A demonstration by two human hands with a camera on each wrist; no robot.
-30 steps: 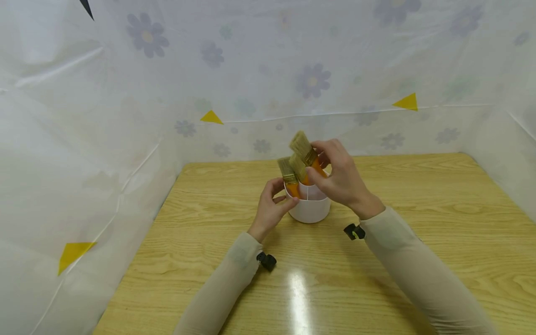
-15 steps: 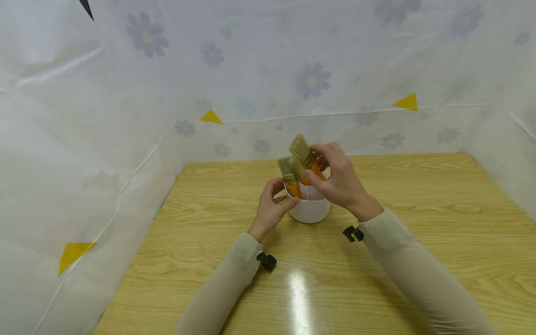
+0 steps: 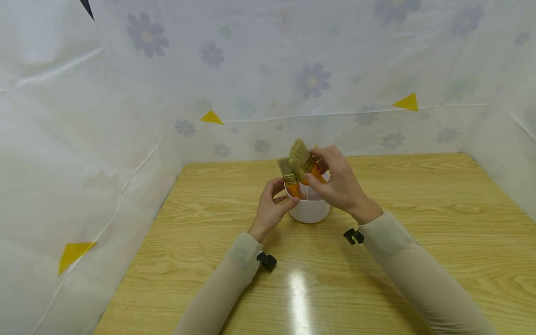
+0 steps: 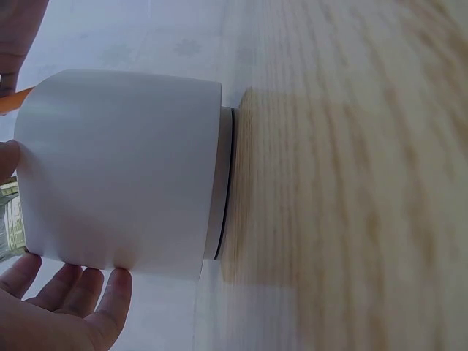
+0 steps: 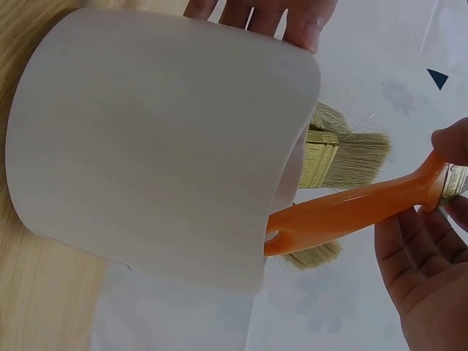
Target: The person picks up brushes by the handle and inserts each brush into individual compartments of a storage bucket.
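A white round divided holder (image 3: 310, 213) stands upright on the table. My left hand (image 3: 270, 209) holds its left side, thumb at the rim and fingers round the wall, as the left wrist view also shows. Between the thumb and fingers of my right hand (image 3: 341, 184) is a paintbrush (image 5: 351, 212), gripped near its metal band. Its bristles point up and its orange handle tilts, the handle's end inside the holder's rim. Another paintbrush (image 3: 288, 174) leans in the holder's left part, bristles up. More bristles (image 5: 314, 256) show beyond the rim in the right wrist view.
The wooden table (image 3: 201, 260) extends around the holder on every side. Behind it hangs a pale flowered sheet (image 3: 259, 79) with yellow tape triangles (image 3: 406, 102), and similar sheeting encloses the left and right. Small black cameras (image 3: 266, 261) sit at the wrists.
My right hand has moved slightly down, lowering the gripped paintbrush a little farther into the holder. A bit of bristle now shows behind that hand. My left hand and the holder have stayed put.
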